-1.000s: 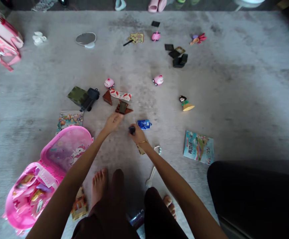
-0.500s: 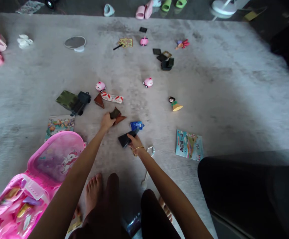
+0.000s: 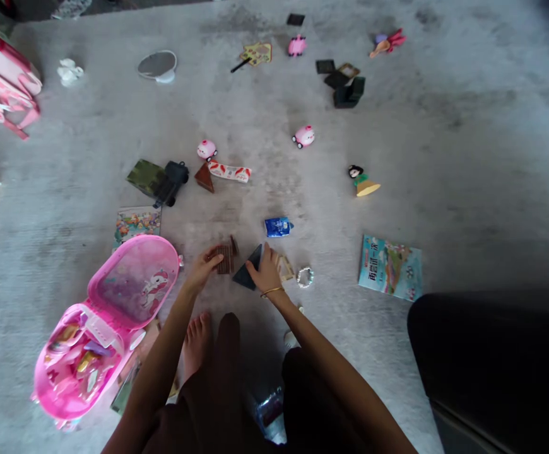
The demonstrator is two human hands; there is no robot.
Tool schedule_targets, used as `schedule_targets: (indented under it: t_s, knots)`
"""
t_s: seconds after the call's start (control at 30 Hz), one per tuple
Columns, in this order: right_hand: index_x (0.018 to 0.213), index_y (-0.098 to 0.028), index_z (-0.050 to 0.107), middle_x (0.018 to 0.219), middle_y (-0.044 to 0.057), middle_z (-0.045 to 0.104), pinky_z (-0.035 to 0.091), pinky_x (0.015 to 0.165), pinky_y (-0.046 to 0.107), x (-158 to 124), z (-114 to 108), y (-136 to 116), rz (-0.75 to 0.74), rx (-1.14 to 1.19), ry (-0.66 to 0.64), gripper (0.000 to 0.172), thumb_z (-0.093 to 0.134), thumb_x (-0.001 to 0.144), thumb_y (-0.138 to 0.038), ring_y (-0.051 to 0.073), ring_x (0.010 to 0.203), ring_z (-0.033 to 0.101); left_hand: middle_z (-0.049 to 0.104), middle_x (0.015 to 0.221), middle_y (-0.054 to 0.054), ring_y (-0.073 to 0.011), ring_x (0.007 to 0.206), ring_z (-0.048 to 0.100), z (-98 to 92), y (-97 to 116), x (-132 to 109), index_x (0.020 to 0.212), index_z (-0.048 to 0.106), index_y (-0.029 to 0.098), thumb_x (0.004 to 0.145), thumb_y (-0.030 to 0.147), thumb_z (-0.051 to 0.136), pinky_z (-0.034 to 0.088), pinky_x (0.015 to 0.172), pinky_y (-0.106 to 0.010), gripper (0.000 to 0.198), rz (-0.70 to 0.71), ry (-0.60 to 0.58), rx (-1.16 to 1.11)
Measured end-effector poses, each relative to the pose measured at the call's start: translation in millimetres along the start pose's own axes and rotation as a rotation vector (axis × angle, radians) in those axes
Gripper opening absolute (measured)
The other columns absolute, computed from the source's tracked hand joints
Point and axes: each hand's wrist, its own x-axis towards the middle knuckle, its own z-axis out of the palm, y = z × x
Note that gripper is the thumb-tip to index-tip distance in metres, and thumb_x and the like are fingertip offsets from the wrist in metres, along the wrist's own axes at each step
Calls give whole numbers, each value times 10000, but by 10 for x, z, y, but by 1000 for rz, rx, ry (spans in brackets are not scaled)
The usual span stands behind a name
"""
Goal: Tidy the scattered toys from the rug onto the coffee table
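Triangle (image 3: 244, 276), pinched by right fingers (image 3: 267, 257), points tip and long axis toward packet (image 3: 277, 227), dark-faced; left fingers (image 3: 214, 261) pinch ridged brown block (image 3: 226, 260).

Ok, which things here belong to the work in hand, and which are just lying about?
In hand:
- brown ridged piece, in the left hand
- dark triangular piece, in the right hand

Apparently just lying about:
- blue packet
- beaded bracelet
- toy truck
- open pink case
- doll
- light blue book
- mirror
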Motion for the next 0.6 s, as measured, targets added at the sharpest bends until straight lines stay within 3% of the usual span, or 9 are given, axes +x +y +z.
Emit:
schedule_targets:
  t_s: [0.03, 0.1, 0.2, 0.27, 0.37, 0.43, 0.5, 0.6]
  knots:
    - [1387, -137, 474, 1485, 198, 410, 270, 1162, 581, -7, -25, -66, -52, -3, 27, 705, 667, 756, -386, 374, 1420, 311, 716, 1086, -60, -215, 960, 658, 16, 23, -44, 1158, 692, 204, 652, 367, 831, 539, 813, -329, 550, 5, -20, -5]
    - [1414, -185, 465, 1440, 163, 476, 387, 1107, 522, -9, -60, -196, -49, 101, -44, 646, 583, 838, -453, 318, 1339, 450, 710, 1106, -57, -216, 990, 651, 59, 88, -123, 1186, 684, 211, 666, 350, 828, 524, 856, -334, 557, 21, -75, -1]
    - [1396, -271, 488, 1341, 98, 579, 556, 901, 408, 4, -46, -301, 206, 343, -284, 557, 494, 903, -531, 237, 1124, 625, 705, 1125, -62, -224, 1019, 640, 122, 199, -218, 1211, 677, 208, 675, 333, 822, 511, 876, -334, 570, 34, -172, 9]
    - [1365, -297, 519, 1301, 69, 604, 583, 803, 352, 10, 6, -288, 297, 367, -313, 520, 540, 893, -513, 207, 1039, 655, 702, 1142, -70, -235, 1005, 645, 138, 249, -258, 1227, 668, 208, 681, 346, 807, 525, 841, -336, 580, 25, -198, -19]
    - [1350, -316, 538, 1250, 46, 612, 585, 714, 295, 11, 108, -197, 275, 358, -290, 513, 630, 852, -398, 162, 897, 675, 692, 1187, -85, -254, 941, 664, 116, 247, -268, 1264, 640, 222, 708, 377, 758, 558, 749, -362, 589, -36, -189, -105]
    - [1359, -327, 531, 1257, 45, 596, 589, 696, 297, 20, 164, -140, 286, 384, -342, 504, 602, 861, -330, 136, 805, 680, 686, 1200, -96, -255, 892, 670, 91, 190, -243, 1271, 627, 222, 766, 424, 691, 567, 716, -384, 548, -97, -177, -172]
    - [1371, -315, 524, 1279, 60, 581, 591, 737, 326, 42, 197, -119, 236, 298, -369, 511, 565, 864, -263, 133, 787, 679, 699, 1137, -111, -243, 859, 667, 70, 110, -201, 1237, 633, 200, 846, 496, 588, 563, 722, -390, 493, -137, -114, -200]
    - [1400, -234, 509, 1333, 128, 543, 550, 882, 376, 99, 222, -172, -43, -125, -329, 586, 607, 824, -188, 202, 954, 663, 704, 907, -113, -214, 789, 649, 27, 13, -130, 1125, 649, 155, 908, 578, 479, 553, 716, -361, 505, -128, 52, -118]
